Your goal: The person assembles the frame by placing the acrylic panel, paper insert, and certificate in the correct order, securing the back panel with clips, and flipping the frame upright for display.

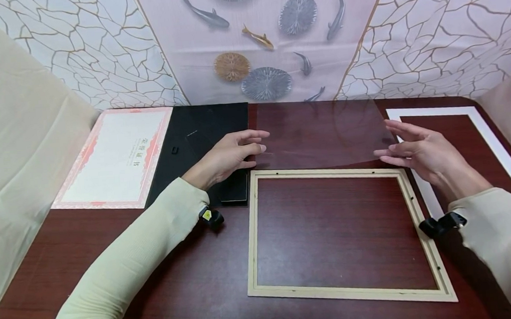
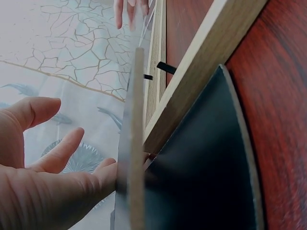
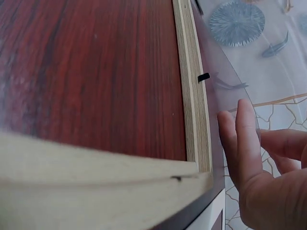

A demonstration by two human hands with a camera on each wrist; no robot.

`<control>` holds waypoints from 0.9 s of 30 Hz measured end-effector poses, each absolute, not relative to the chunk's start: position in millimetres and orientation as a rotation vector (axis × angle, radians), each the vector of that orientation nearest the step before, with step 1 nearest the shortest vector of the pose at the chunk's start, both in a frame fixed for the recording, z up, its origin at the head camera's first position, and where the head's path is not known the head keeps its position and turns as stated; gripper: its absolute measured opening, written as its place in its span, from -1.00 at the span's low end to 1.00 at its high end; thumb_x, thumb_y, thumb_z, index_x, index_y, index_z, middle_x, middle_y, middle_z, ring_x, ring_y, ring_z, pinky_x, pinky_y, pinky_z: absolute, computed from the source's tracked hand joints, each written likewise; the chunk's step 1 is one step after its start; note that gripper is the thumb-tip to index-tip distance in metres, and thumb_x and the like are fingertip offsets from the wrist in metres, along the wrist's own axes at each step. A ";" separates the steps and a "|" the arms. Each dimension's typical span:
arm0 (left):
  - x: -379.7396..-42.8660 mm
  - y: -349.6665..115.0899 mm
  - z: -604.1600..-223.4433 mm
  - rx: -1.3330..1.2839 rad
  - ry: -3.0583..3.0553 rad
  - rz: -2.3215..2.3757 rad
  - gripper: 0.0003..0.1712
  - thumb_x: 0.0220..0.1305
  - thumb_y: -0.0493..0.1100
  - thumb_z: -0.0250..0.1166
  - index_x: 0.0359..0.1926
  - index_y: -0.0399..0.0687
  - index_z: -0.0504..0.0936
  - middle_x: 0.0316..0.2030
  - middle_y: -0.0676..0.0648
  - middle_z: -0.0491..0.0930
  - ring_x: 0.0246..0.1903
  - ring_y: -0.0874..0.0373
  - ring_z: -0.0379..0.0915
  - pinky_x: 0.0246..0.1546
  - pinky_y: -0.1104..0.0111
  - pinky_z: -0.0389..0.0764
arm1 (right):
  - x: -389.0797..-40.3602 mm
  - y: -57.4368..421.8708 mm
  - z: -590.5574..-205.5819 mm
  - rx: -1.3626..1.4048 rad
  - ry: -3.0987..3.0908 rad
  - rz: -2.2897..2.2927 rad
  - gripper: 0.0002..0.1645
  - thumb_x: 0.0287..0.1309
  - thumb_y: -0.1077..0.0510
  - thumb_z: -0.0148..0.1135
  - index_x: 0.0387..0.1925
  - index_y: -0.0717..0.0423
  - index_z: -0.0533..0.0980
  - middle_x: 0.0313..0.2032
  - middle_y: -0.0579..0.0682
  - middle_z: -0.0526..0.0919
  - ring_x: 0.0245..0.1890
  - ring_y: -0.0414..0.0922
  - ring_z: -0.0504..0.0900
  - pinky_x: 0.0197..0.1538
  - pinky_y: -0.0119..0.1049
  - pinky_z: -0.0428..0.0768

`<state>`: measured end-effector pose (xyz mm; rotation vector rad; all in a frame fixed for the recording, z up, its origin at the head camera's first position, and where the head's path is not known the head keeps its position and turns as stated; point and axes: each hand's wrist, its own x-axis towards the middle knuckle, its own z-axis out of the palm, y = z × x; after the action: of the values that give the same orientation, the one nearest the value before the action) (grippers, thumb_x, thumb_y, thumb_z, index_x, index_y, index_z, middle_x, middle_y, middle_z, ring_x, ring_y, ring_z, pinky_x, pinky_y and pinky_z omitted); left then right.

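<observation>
A clear sheet spans the space between my two hands, just behind a bare wooden frame. My left hand is at the sheet's left end, above a black backing board, its fingers extended and spread. At the sheet's right edge is my right hand. Its fingers are fairly straight and right at that edge, as the right wrist view also shows with the fingers overlapping the sheet. Small dark tabs stick out of the frame's inner side.
Left of the black board lies a certificate with a pink border. A white mat border lies on the right, partly behind my right hand and forearm. Patterned cloth rises behind the dark red table.
</observation>
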<state>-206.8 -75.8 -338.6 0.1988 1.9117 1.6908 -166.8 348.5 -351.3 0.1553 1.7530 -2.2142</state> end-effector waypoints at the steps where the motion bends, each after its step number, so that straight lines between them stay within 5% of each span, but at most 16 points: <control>1: -206.6 -75.7 -338.7 0.199 1.913 1.690 -0.41 0.53 -0.23 0.22 0.51 -0.04 0.42 0.52 -0.15 0.34 0.49 0.02 0.31 0.46 -0.05 0.41 | -166.9 348.1 -351.5 0.160 1.726 -2.241 -0.18 0.40 0.61 -0.08 0.42 -0.19 0.51 0.70 0.01 -0.40 -0.15 -0.09 0.86 -0.10 -0.33 0.78; 10: -205.6 -72.8 -339.5 0.190 1.962 1.689 -0.39 0.50 -0.27 0.24 0.51 -0.05 0.42 0.54 -0.16 0.25 0.48 0.00 0.31 0.50 -0.03 0.36 | -163.4 350.2 -351.2 0.216 1.482 -2.421 -0.15 0.40 0.65 -0.20 0.38 -0.15 0.55 0.70 -0.24 -0.34 -0.13 0.04 0.85 -0.07 -0.26 0.78; 20: -202.4 -68.5 -340.0 0.225 2.082 1.716 -0.27 0.38 -0.45 0.27 0.52 -0.01 0.41 0.56 -0.14 0.27 0.34 -0.05 0.55 0.31 0.12 0.57 | -148.7 353.4 -348.7 0.158 1.453 -2.453 -0.15 0.43 0.62 -0.20 0.47 -0.16 0.45 0.70 -0.20 -0.37 -0.07 0.04 0.84 -0.01 -0.28 0.76; 27: -190.3 -72.4 -335.0 0.254 2.075 1.737 -0.16 0.38 -0.42 0.28 0.57 0.21 0.32 0.61 -0.09 0.14 0.31 -0.08 0.58 0.37 0.06 0.51 | -128.4 353.4 -346.1 0.029 1.462 -2.509 -0.19 0.43 0.63 -0.21 0.42 -0.08 0.51 0.67 -0.17 -0.08 -0.06 0.07 0.84 0.02 -0.22 0.77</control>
<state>-190.3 -72.4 -335.0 0.2540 2.0753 1.7368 -128.4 353.4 -346.1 0.0293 1.4615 -2.5089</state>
